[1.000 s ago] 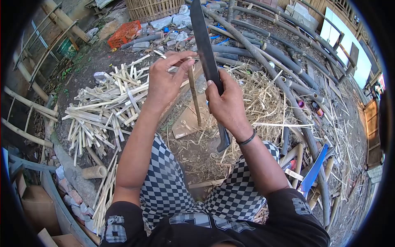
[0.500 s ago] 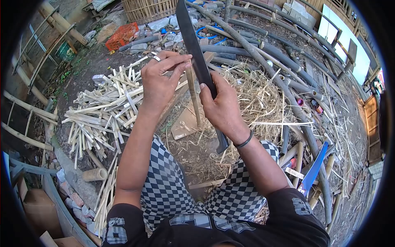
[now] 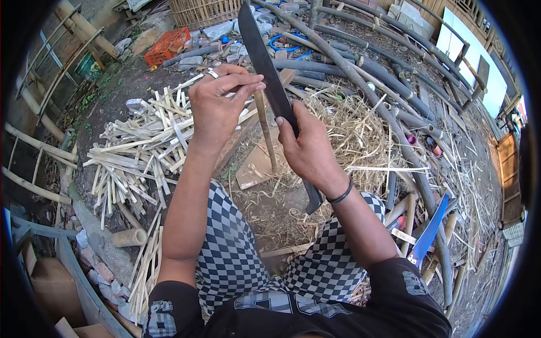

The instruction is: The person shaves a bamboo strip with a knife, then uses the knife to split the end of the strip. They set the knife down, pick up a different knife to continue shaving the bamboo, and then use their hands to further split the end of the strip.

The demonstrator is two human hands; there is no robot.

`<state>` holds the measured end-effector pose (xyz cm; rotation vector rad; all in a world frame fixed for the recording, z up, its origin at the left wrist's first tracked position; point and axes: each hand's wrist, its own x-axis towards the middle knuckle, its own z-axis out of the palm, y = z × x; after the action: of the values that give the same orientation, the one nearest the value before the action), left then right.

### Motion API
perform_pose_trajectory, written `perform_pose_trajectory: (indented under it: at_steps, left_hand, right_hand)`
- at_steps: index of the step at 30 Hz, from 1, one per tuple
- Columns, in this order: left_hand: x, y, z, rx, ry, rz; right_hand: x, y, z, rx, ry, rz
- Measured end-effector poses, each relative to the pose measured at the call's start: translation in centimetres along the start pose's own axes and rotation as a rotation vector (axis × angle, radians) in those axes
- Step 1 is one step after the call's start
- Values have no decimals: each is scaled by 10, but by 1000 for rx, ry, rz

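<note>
A long dark machete (image 3: pixel 265 63) is held up in front of me, its blade tip at the top of the view and its handle end low. My right hand (image 3: pixel 313 147) is wrapped round it where blade and handle meet. My left hand (image 3: pixel 217 108), wearing a ring, is closed in a pinch, thumb and forefinger tips right beside the blade's left edge. Whatever lies between those fingertips is too small to make out. Below the blade, a thin bamboo stick (image 3: pixel 265 132) stands nearly upright over a flat wooden board (image 3: pixel 255 172).
Split bamboo strips (image 3: pixel 143 141) lie heaped at left, curly shavings (image 3: pixel 358 132) at right. A blue handsaw (image 3: pixel 431 231) leans among bamboo pieces at lower right. Long bamboo poles (image 3: pixel 360 76) cross the back right. An orange crate (image 3: pixel 167 46) sits at the back left.
The machete has tilted slightly, its handle end shifting right and down along with my right hand. My left hand has moved a little left, still pinched by the blade.
</note>
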<state>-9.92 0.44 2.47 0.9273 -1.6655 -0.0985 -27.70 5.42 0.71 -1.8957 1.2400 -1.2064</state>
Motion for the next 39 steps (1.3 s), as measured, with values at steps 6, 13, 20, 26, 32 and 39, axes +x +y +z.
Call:
perform_pose_trajectory:
  at_steps: [6, 13, 20, 26, 32, 39]
  left_hand:
    - [2, 0, -10, -106, -95, -85]
    - [7, -13, -11, -206, -60, -29]
    - [11, -13, -22, -112, -105, -30]
    - [10, -34, -26, -141, -29, -22]
    - [12, -31, -34, 13, -46, 61]
    - [3, -27, -32, -40, -74, 63]
  right_hand:
    - [3, -11, 4, -22, -18, 18]
    - [8, -12, 21, -56, 44, 15]
    - [18, -9, 27, -115, 55, -12]
    - [18, -17, 39, -205, 29, -10]
    - [19, 0, 59, -230, 22, -31]
    - [18, 2, 61, -267, 71, -29]
